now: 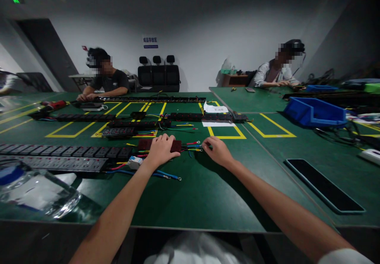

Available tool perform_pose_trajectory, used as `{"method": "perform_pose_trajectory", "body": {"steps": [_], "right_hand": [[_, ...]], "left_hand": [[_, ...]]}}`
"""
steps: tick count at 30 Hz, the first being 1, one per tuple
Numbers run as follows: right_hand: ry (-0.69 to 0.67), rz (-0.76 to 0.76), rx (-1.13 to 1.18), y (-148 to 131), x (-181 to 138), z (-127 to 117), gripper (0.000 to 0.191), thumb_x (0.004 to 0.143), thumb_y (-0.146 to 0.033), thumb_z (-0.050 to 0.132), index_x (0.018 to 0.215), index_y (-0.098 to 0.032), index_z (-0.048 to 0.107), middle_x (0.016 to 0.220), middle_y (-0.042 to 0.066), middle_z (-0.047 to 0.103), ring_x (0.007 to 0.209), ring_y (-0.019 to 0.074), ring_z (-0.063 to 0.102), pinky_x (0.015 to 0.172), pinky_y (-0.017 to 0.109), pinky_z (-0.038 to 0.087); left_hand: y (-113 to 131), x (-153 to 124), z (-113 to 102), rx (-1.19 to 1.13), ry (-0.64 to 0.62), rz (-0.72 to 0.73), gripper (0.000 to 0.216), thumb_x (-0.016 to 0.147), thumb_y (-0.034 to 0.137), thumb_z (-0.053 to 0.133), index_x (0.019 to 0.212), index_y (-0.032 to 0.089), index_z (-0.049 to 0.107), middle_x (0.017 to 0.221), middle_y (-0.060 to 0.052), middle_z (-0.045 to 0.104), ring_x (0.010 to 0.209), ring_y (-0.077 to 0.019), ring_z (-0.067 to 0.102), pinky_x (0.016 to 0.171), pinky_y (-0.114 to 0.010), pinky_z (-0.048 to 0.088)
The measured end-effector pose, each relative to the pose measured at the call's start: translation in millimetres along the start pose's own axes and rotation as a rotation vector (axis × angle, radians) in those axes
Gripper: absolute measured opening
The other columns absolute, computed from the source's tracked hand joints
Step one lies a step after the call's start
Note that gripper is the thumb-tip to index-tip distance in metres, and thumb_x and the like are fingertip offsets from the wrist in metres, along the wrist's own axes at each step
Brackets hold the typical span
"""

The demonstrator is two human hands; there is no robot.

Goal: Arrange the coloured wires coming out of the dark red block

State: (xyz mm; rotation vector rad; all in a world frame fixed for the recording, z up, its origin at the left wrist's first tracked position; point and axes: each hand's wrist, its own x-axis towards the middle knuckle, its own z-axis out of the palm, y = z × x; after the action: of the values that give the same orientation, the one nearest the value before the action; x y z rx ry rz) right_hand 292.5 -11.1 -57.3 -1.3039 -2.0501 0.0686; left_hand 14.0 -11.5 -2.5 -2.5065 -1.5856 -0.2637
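Clasping a maroon block (pixel 177 146), left hand (pixel 161 150) sits half-closed.

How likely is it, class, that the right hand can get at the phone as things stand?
Probably yes: the phone lies uncovered on the table, off to the right of the right hand, and no object seems to stand between them.

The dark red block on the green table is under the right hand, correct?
Not quite: the head view shows the dark red block on the green table under the left hand, not the right hand.
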Motion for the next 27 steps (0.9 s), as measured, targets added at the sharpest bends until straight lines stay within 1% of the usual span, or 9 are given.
{"method": "perform_pose_trajectory", "body": {"steps": [6, 10, 17, 21, 27], "right_hand": [[-0.031, -0.018, -0.003, 3.3, -0.4, 0.6, 0.018, 0.098, -0.028, 0.051, 0.087, -0.021, 0.065, 0.088, 0.006, 0.066, 0.085, 0.0203, 0.061, 0.076, 0.031, 0.046], [-0.07, -0.023, -0.015, 0.2, -0.8, -0.3, 0.018, 0.099, -0.028, 0.051, 0.091, -0.021, 0.065, 0.09, 0.006, 0.067, 0.086, 0.0206, 0.061, 0.077, 0.031, 0.046], [-0.081, -0.007, -0.003, -4.6, -1.5, -0.3, 0.014, 0.099, -0.026, 0.054, 0.092, -0.021, 0.066, 0.091, 0.005, 0.066, 0.086, 0.0198, 0.06, 0.077, 0.03, 0.046], [-0.108, -0.001, -0.004, -3.7, -0.8, 1.3, 0.014, 0.099, -0.026, 0.054, 0.092, -0.021, 0.065, 0.092, 0.005, 0.067, 0.086, 0.0195, 0.06, 0.076, 0.03, 0.045], [-0.103, 0.011, 0.002, -3.0, -1.1, 6.3, 0.011, 0.098, -0.025, 0.056, 0.092, -0.021, 0.064, 0.09, 0.005, 0.066, 0.084, 0.0191, 0.059, 0.074, 0.03, 0.043]], "left_hand": [[0.4, -0.4, 0.3, -0.01, 0.005, -0.002, 0.058, 0.081, 0.059, 0.077, 0.12, 0.022, 0.055, 0.115, -0.012, 0.06, 0.11, -0.0332, 0.057, 0.091, -0.042, 0.044], [1.1, -1.1, -0.3, 0.001, 0.008, -0.007, 0.059, 0.081, 0.059, 0.077, 0.12, 0.021, 0.055, 0.114, -0.012, 0.06, 0.11, -0.0332, 0.057, 0.091, -0.042, 0.044], [1.1, -1.2, -1.8, -0.013, -0.001, -0.011, 0.057, 0.081, 0.057, 0.078, 0.12, 0.022, 0.055, 0.115, -0.012, 0.06, 0.111, -0.033, 0.057, 0.091, -0.042, 0.044], [-1.6, -1.5, 0.6, -0.002, 0.007, 0.006, 0.058, 0.082, 0.058, 0.076, 0.121, 0.021, 0.055, 0.116, -0.012, 0.06, 0.111, -0.0332, 0.057, 0.09, -0.043, 0.045], [-3.8, -1.6, 4.7, -0.004, 0.022, 0.005, 0.059, 0.081, 0.058, 0.077, 0.121, 0.021, 0.055, 0.115, -0.011, 0.06, 0.11, -0.0323, 0.058, 0.091, -0.042, 0.046]]}}
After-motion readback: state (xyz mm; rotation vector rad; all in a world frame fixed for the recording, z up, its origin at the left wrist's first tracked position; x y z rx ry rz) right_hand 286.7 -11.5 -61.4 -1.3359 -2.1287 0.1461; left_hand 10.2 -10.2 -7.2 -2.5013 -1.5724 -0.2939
